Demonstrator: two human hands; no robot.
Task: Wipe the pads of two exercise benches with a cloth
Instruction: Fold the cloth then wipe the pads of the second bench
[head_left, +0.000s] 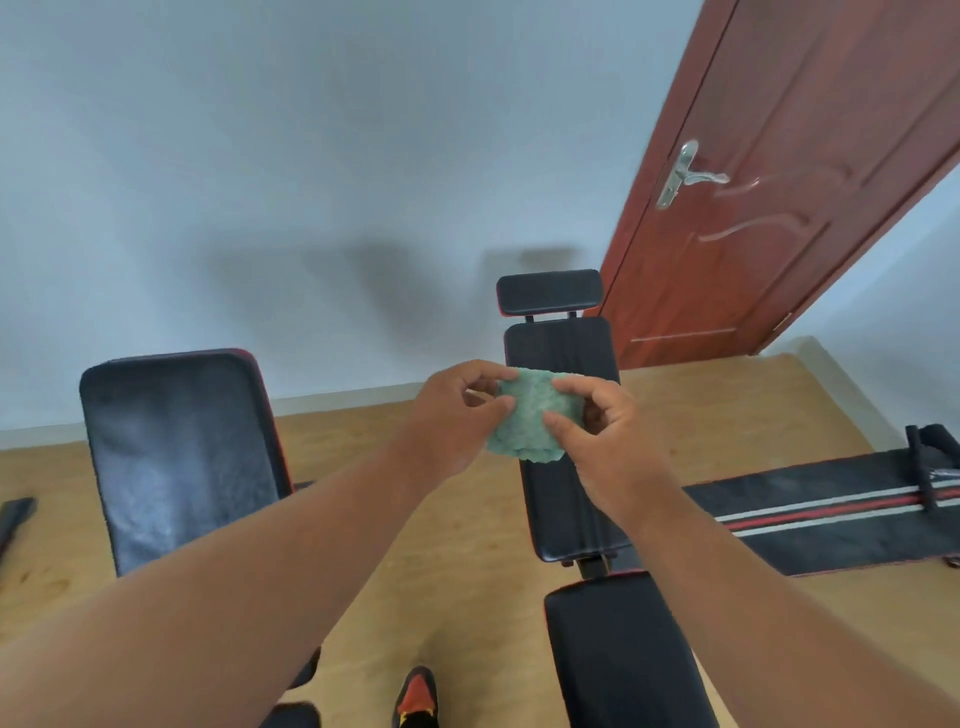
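Note:
A small green cloth is held up in front of me between both hands. My left hand pinches its left edge and my right hand pinches its right edge with thumb and fingers. Below left stands a black bench back pad, raised and shiny. Behind the cloth runs the second bench: a headrest pad, a long back pad and a seat pad nearest me.
A reddish-brown door with a metal handle stands at the back right. A black mat with red and white stripes lies on the wooden floor at right. My shoe shows between the benches. A pale wall is behind.

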